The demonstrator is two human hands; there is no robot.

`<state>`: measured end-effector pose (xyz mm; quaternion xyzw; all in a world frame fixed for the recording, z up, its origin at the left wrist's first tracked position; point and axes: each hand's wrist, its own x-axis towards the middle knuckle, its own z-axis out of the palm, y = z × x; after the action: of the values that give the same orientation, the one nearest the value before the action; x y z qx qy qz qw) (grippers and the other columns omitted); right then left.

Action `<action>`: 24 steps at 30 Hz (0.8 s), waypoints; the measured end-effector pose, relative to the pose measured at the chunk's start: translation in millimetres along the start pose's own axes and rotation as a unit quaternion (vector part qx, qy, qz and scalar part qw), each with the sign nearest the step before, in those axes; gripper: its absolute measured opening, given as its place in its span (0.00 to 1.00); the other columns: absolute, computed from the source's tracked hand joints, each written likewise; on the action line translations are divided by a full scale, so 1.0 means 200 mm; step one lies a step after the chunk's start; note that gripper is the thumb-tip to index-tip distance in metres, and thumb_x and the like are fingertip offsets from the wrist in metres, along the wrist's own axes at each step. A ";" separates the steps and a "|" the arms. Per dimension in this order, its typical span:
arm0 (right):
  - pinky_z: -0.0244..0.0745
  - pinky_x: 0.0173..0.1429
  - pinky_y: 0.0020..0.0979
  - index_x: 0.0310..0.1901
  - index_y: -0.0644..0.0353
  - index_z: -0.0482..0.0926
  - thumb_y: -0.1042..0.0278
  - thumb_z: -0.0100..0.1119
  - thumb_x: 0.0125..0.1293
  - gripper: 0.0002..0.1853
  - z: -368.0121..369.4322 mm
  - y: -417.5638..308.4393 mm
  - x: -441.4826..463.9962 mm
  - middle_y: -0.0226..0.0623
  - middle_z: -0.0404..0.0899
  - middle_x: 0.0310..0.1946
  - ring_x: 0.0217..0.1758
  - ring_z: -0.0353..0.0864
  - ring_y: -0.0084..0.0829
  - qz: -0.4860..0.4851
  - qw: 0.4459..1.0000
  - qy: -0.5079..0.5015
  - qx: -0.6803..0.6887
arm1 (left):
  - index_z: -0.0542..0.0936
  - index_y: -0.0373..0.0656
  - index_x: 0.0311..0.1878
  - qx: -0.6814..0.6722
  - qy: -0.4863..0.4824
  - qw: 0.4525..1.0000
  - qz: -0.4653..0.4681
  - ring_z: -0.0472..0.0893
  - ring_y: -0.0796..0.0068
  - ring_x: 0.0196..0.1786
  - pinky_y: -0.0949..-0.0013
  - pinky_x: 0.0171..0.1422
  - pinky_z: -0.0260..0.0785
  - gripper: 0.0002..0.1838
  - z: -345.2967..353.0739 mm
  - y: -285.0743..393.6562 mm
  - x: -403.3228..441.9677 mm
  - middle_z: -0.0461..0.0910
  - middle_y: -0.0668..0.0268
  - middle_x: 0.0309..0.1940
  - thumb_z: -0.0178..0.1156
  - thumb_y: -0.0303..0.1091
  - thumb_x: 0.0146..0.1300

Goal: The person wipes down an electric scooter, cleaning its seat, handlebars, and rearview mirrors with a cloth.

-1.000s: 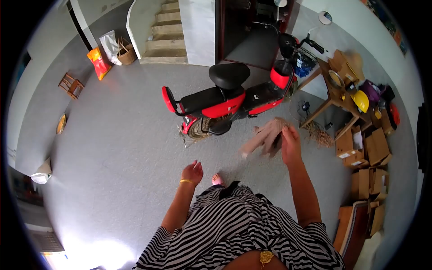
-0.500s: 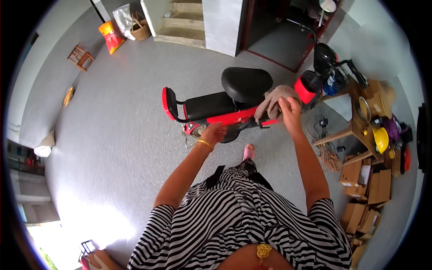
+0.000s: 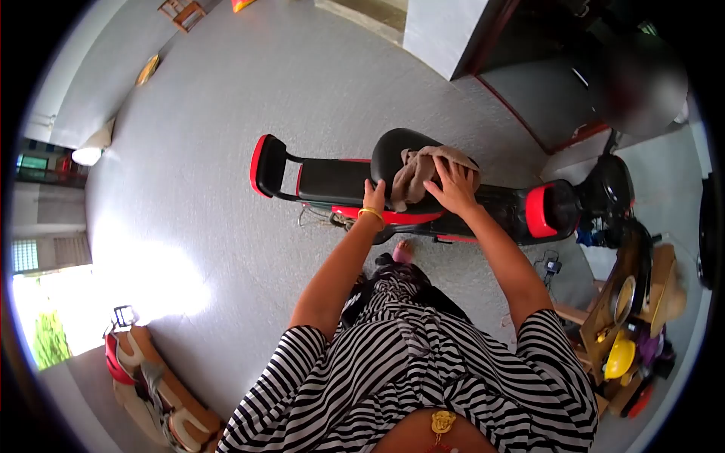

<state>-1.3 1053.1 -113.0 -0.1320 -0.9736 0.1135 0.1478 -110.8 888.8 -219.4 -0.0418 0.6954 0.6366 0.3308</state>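
Note:
A brownish cloth (image 3: 411,178) lies bunched over the black front seat (image 3: 390,151) of a red and black scooter (image 3: 325,180). My right hand (image 3: 455,187) rests on the cloth, its fingers spread and pressing it against the seat. Beside the seat's near left edge is my left hand (image 3: 374,198), with thumb and fingers apart at the side of the scooter and nothing in it. A yellow bracelet is on my left wrist.
At the right, a wooden table (image 3: 624,264) bears a yellow helmet (image 3: 620,356) and a round pan. A cable with a plug (image 3: 553,266) lies near the scooter's front. A wooden bench (image 3: 177,392) stands lower left; a small chair (image 3: 182,12) is upper left.
My right hand has brought the cloth down onto the seat, and its fingers have spread. My left hand has moved to the scooter's side. The view has turned and come closer to the scooter.

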 end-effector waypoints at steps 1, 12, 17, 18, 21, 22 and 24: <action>0.49 0.57 0.56 0.61 0.50 0.60 0.44 0.51 0.55 0.34 0.04 0.02 0.04 0.47 0.61 0.57 0.61 0.56 0.48 0.052 0.997 -0.041 -0.035 | 0.47 0.44 0.67 -0.002 0.009 1.000 -0.008 0.58 0.62 0.63 0.59 0.63 0.52 0.38 0.03 0.04 -0.05 0.57 0.54 0.61 0.49 0.50 0.59; 0.57 0.54 0.45 0.46 0.48 0.74 0.49 0.56 0.46 0.24 0.33 -0.21 0.55 0.35 0.70 0.46 0.52 0.65 0.40 -0.018 0.998 -0.004 0.062 | 0.50 0.44 0.66 -0.170 0.082 0.982 0.021 0.69 0.63 0.54 0.70 0.56 0.61 0.29 0.12 -0.08 -0.13 0.67 0.53 0.54 0.45 0.29 0.63; 0.57 0.55 0.42 0.39 0.48 0.76 0.54 0.59 0.43 0.19 0.27 -0.32 0.46 0.30 0.73 0.39 0.50 0.65 0.34 -0.186 0.971 -0.037 0.146 | 0.45 0.45 0.67 -0.237 0.067 0.965 -0.083 0.72 0.74 0.48 0.76 0.49 0.65 0.36 0.13 0.03 -0.30 0.68 0.62 0.51 0.50 0.25 0.57; 0.57 0.55 0.42 0.40 0.48 0.75 0.55 0.60 0.43 0.19 0.25 -0.31 0.42 0.30 0.72 0.41 0.51 0.65 0.35 -0.199 0.969 -0.046 0.142 | 0.45 0.45 0.67 -0.220 0.045 0.974 0.009 0.71 0.74 0.49 0.75 0.49 0.66 0.39 0.13 -0.05 -0.30 0.68 0.61 0.51 0.52 0.23 0.55; 0.58 0.55 0.43 0.43 0.52 0.72 0.60 0.60 0.44 0.21 0.13 -0.24 0.29 0.34 0.69 0.44 0.52 0.64 0.39 -0.201 0.965 -0.048 0.160 | 0.43 0.42 0.67 -0.169 0.002 0.983 0.074 0.68 0.72 0.53 0.73 0.52 0.64 0.45 0.10 -0.17 -0.32 0.66 0.57 0.52 0.58 0.20 0.50; 0.58 0.55 0.43 0.42 0.53 0.71 0.61 0.60 0.44 0.21 0.08 -0.19 0.23 0.35 0.69 0.44 0.52 0.64 0.40 -0.189 0.968 -0.032 0.163 | 0.43 0.42 0.67 -0.137 0.010 0.986 0.095 0.68 0.71 0.53 0.73 0.53 0.64 0.46 0.09 -0.25 -0.29 0.65 0.57 0.53 0.60 0.21 0.49; 0.59 0.54 0.44 0.44 0.54 0.70 0.63 0.61 0.43 0.22 -0.02 -0.04 0.12 0.38 0.67 0.45 0.51 0.64 0.41 -0.150 0.982 -0.054 0.105 | 0.42 0.42 0.67 -0.139 0.028 0.990 0.026 0.69 0.69 0.52 0.71 0.53 0.65 0.49 0.12 -0.17 -0.33 0.63 0.56 0.54 0.65 0.26 0.48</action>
<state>-24.7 1053.6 -100.8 0.0379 -0.9715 0.1986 0.1234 -32.6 880.1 -213.8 -0.0868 0.6096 0.7343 0.2856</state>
